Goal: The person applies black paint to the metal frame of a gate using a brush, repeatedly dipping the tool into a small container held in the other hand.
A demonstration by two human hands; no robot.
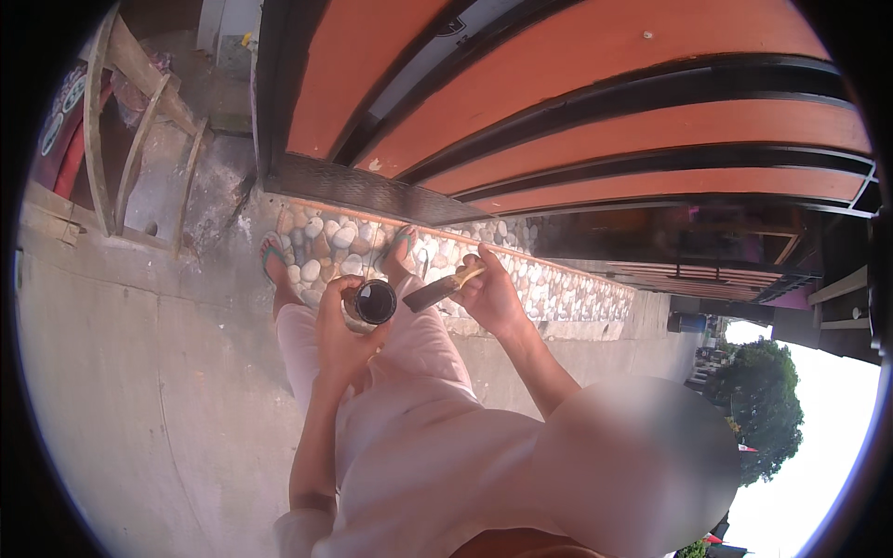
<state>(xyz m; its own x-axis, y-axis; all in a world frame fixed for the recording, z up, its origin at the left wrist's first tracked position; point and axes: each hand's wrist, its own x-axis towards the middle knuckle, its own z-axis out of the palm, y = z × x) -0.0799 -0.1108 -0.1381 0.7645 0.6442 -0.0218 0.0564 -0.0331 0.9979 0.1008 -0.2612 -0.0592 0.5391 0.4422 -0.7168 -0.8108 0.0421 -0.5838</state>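
My left hand (342, 321) is wrapped round a small round can (376, 302). The can's mouth faces me, and its inside is dark and glossy like paint. Close by on the right, my right hand (489, 296) grips a paintbrush (439, 290) by its pale wooden handle. The dark bristles point left toward the can's rim, a short gap away from it. Both hands are held in front of my body, above my light trousers (423, 349). The fingers on the can's far side are partly hidden.
Ahead stands a panel (521, 116) of orange and black bands. Below it runs a ledge set with pebbles (330, 244), by my sandalled feet. Wooden bars (139, 153) stand at far left over rough concrete. Grey pavement (149, 372) lies on the left; a tree (758, 400) is at far right.
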